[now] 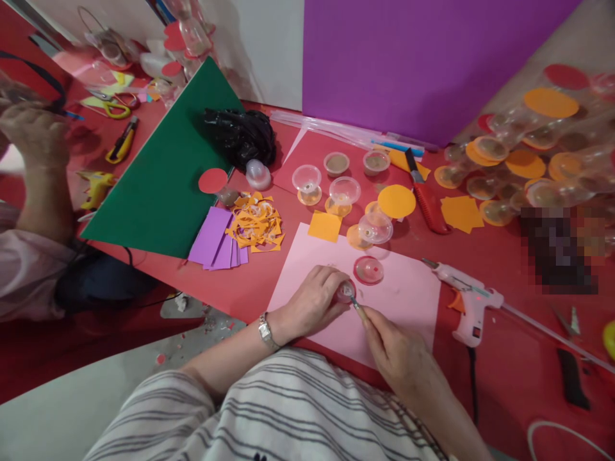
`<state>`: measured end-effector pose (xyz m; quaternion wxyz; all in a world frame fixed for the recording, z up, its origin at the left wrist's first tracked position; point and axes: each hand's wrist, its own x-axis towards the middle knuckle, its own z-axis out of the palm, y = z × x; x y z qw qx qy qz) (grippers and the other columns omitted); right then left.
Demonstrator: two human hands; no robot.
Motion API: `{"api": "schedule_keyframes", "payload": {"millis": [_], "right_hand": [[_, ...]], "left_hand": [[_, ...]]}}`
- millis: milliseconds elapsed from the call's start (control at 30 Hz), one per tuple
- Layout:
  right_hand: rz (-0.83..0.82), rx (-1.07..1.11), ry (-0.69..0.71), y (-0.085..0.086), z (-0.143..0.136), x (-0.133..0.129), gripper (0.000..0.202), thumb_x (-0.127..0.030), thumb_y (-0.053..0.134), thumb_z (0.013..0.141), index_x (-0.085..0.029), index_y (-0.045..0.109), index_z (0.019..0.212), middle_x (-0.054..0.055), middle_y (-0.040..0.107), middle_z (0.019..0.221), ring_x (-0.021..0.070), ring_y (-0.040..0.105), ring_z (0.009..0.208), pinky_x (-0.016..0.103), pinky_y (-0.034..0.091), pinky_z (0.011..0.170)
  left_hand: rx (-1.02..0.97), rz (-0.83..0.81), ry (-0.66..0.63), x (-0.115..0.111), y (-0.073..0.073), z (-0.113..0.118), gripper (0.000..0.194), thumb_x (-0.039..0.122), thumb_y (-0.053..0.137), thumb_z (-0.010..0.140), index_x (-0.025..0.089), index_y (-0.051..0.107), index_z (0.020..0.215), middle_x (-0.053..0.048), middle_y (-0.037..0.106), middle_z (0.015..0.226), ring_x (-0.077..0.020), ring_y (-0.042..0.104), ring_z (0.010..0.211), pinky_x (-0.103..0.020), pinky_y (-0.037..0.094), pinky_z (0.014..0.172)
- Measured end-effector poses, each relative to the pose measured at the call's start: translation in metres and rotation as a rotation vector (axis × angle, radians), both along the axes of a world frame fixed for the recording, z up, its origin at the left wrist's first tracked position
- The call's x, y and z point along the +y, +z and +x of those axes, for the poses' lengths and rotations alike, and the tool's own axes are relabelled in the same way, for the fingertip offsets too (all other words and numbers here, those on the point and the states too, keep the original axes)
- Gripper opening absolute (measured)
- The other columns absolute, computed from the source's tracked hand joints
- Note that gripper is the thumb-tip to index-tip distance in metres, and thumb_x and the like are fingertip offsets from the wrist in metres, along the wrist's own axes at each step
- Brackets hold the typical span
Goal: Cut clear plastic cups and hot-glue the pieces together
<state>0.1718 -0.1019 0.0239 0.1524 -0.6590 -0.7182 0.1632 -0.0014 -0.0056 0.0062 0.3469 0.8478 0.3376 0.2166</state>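
My left hand (313, 302), closed, steadies a small clear plastic cup (344, 292) over a pink sheet (406, 282). In my right hand (401, 352) is a thin tool with a pale handle and a metal tip (356, 306); its tip meets the cup at the rim or inside, I cannot tell which. Just beyond the cup, a clear cup with a red base (369, 270) rests on the sheet. Farther back stand clear cups on orange discs, one of them a tilted cup (375, 228) beside a large orange disc (396, 202).
A white glue gun (468, 301) lies at the right, its cord running toward me. Behind it is a red-handled cutter (430, 206). Orange paper scraps (257, 221) and purple cards (214, 237) lie left, by a slanted green board (158, 186). Another person's hand (36, 134) is far left.
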Motion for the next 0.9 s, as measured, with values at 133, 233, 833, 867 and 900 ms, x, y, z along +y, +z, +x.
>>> {"api": "schedule_keyframes", "payload": {"millis": [133, 233, 833, 867, 900], "right_hand": [[-0.005, 0.012, -0.020, -0.001, 0.000, 0.001, 0.041, -0.027, 0.032, 0.099, -0.018, 0.072, 0.108, 0.009, 0.079, 0.080, 0.0209, 0.073, 0.058, 0.026, 0.049, 0.050], [-0.024, 0.014, 0.024, 0.002, 0.002, 0.006, 0.039, -0.026, 0.035, 0.098, -0.018, 0.071, 0.109, 0.008, 0.078, 0.076, 0.0201, 0.073, 0.057, 0.024, 0.048, 0.049], [0.130, -0.263, 0.032, 0.014, -0.012, 0.011, 0.039, -0.026, 0.036, 0.102, -0.014, 0.072, 0.112, 0.006, 0.076, 0.074, 0.0137, 0.066, 0.050, 0.025, 0.037, 0.046], [0.157, -0.272, 0.044, 0.015, -0.011, 0.011, 0.038, -0.025, 0.037, 0.102, -0.013, 0.072, 0.112, 0.006, 0.075, 0.072, 0.0134, 0.066, 0.050, 0.025, 0.037, 0.046], [0.182, -0.271, 0.062, 0.016, -0.010, 0.011, 0.038, -0.024, 0.037, 0.102, -0.012, 0.072, 0.113, 0.006, 0.075, 0.071, 0.0132, 0.067, 0.050, 0.025, 0.037, 0.047]], "left_hand": [[-0.022, 0.008, -0.004, 0.000, 0.001, 0.001, 0.018, 0.022, 0.058, 0.090, 0.019, 0.053, 0.106, -0.010, 0.065, 0.105, -0.0228, 0.059, 0.098, -0.039, 0.050, 0.090], [-0.021, 0.001, -0.006, 0.001, 0.000, 0.002, 0.016, 0.022, 0.058, 0.090, 0.019, 0.053, 0.105, -0.009, 0.064, 0.103, -0.0222, 0.059, 0.097, -0.039, 0.050, 0.090], [-0.034, 0.002, -0.022, 0.002, -0.002, 0.002, 0.016, 0.023, 0.056, 0.091, 0.019, 0.051, 0.106, -0.009, 0.064, 0.103, -0.0227, 0.059, 0.096, -0.038, 0.050, 0.089], [-0.038, 0.006, -0.020, 0.002, -0.002, 0.002, 0.016, 0.023, 0.056, 0.091, 0.019, 0.051, 0.106, -0.009, 0.065, 0.103, -0.0226, 0.059, 0.096, -0.039, 0.050, 0.089], [-0.042, 0.011, -0.020, 0.002, -0.002, 0.002, 0.016, 0.022, 0.055, 0.091, 0.018, 0.052, 0.106, -0.010, 0.065, 0.103, -0.0226, 0.059, 0.096, -0.039, 0.050, 0.090]]}}
